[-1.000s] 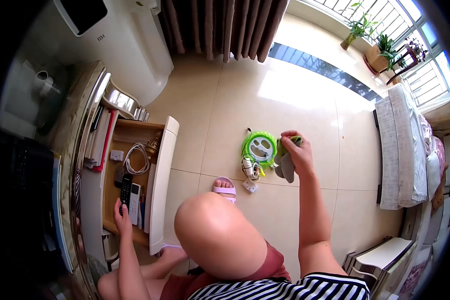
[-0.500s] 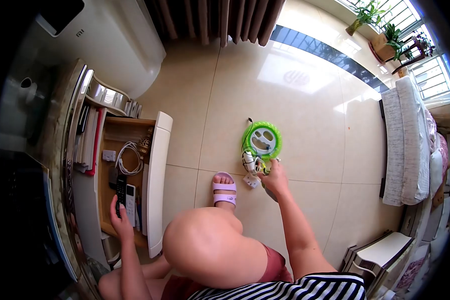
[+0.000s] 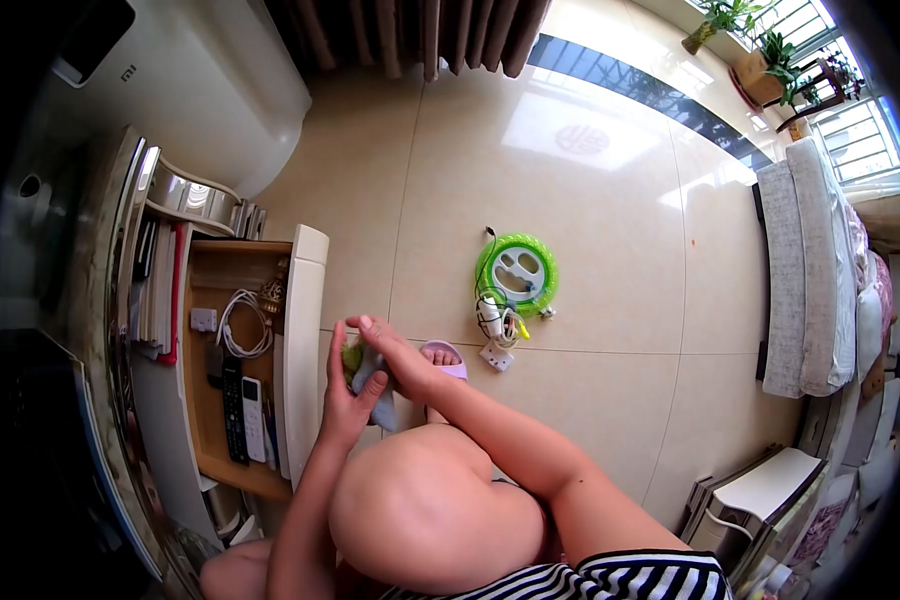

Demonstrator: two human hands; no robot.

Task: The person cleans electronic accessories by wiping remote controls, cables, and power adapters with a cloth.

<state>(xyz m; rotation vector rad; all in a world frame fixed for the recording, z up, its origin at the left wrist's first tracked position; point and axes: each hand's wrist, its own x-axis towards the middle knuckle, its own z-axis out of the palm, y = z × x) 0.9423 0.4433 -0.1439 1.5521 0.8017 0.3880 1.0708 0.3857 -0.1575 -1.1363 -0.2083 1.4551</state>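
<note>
My left hand (image 3: 346, 400) and my right hand (image 3: 395, 358) are together above my raised knee, beside the open drawer (image 3: 311, 290). Between them they hold a soft grey-green cloth (image 3: 372, 375), its lower end hanging down. In the drawer lie a black remote (image 3: 234, 412), a white remote (image 3: 253, 418), a coiled white cable (image 3: 242, 325) and a small white plug block (image 3: 203, 319). On the floor are a green reel (image 3: 518, 275), a white cable bundle (image 3: 492, 318) and a white power adapter (image 3: 497, 358).
Books (image 3: 158, 290) stand in the cabinet beside the drawer. A brown curtain (image 3: 420, 35) hangs at the top. A grey sofa (image 3: 805, 270) stands at the right, with a low white-topped unit (image 3: 768, 483) below it. Potted plants (image 3: 765, 70) are by the window.
My right hand has moved left from the reel with the cloth. My left hand has let go of the black remote and come out of the drawer to meet it.
</note>
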